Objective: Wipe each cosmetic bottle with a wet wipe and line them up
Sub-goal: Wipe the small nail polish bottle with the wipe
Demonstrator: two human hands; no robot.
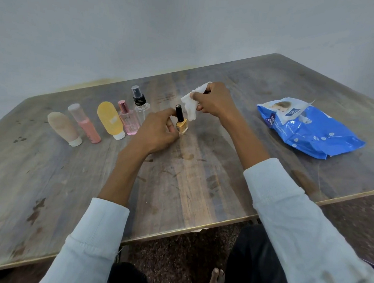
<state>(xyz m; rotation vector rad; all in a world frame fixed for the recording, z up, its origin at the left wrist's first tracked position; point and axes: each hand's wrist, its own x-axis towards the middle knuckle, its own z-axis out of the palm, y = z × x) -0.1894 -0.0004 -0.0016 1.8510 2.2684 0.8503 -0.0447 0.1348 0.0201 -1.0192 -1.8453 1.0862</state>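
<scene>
My L hand [160,131] pinches nail polish btl [181,124] upright on table [190,185], R hand [214,101] just beyond grips wet wipe [190,106]; five btls [108,119] lined up left of L hand, so prob last one.

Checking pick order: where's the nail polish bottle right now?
Head view, centre of the table: the nail polish bottle stands upright, pinched by the left hand, just right of the clear spray bottle.

A worn wooden table [179,184] carried a row of five bottles: beige tube [63,128], pink tube [85,124], yellow tube [111,120], pink perfume bottle [128,121], clear spray bottle [140,104]. Just beside the row stood a yellow nail polish bottle [181,124]. Well apart on the right lay a blue wipes pack [309,129].
</scene>
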